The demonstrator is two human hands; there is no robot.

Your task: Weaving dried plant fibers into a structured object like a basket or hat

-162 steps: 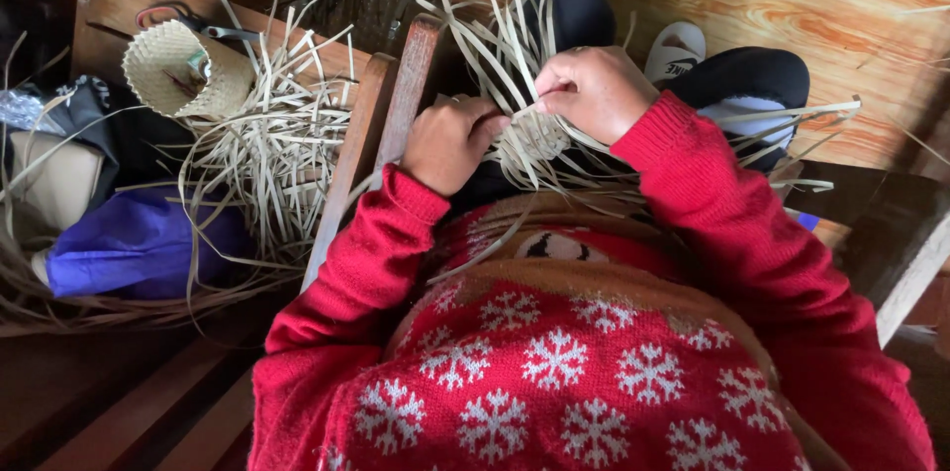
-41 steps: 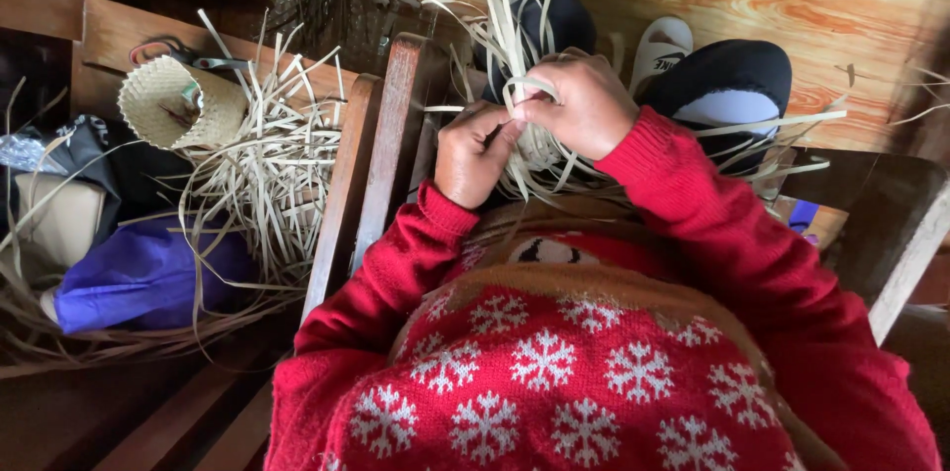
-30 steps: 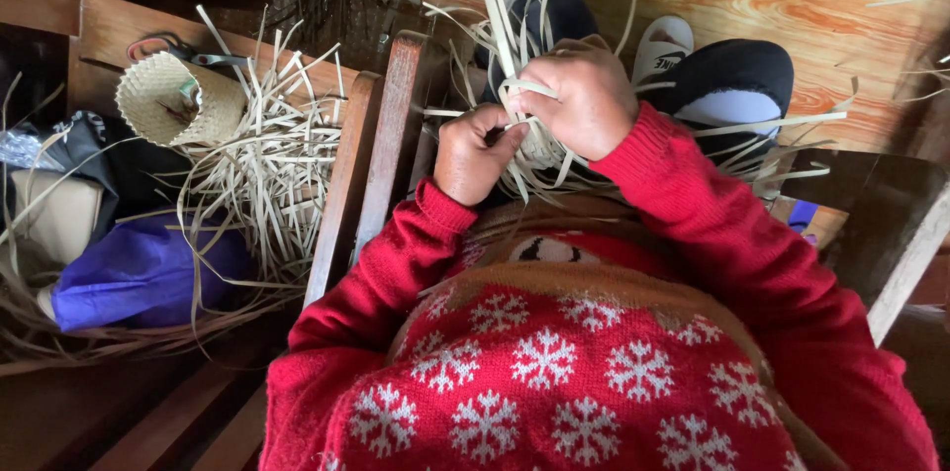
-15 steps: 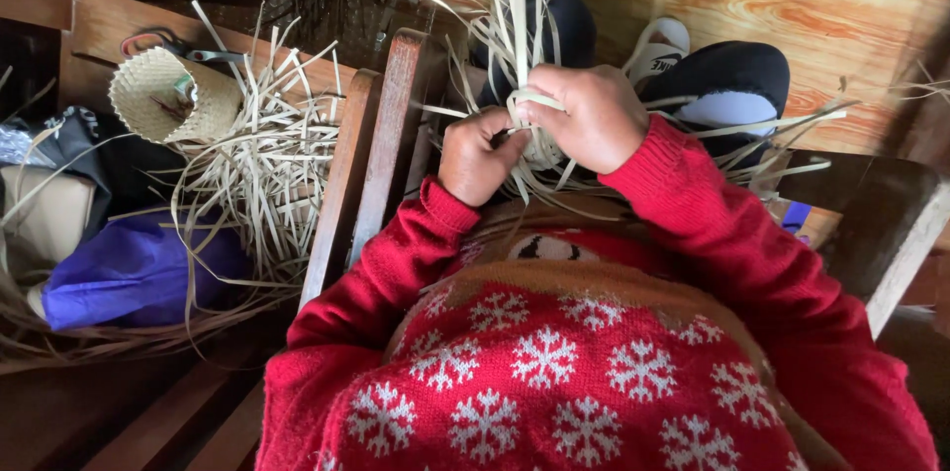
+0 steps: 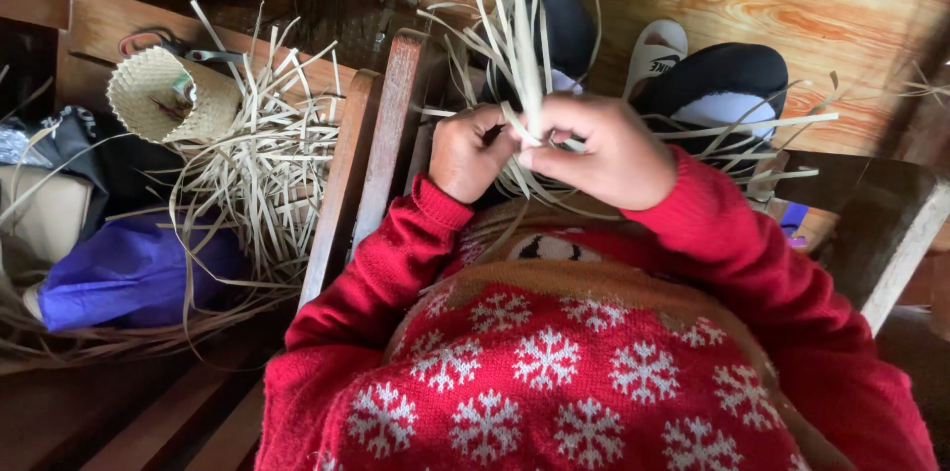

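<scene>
Pale straw strips fan upward from both hands, held above the lap. The left hand is curled closed around their base; the right hand pinches one strip between thumb and fingers. The woven part is hidden behind the knuckles. A small woven basket and loose straw lie left, beyond the chair's wooden armrest.

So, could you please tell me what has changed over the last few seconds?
The right hand has come up off the woven piece and now pinches a pale strip near the left hand, which keeps its grip on the weave. The small woven basket, the loose strips and the purple bag lie as before.
</scene>
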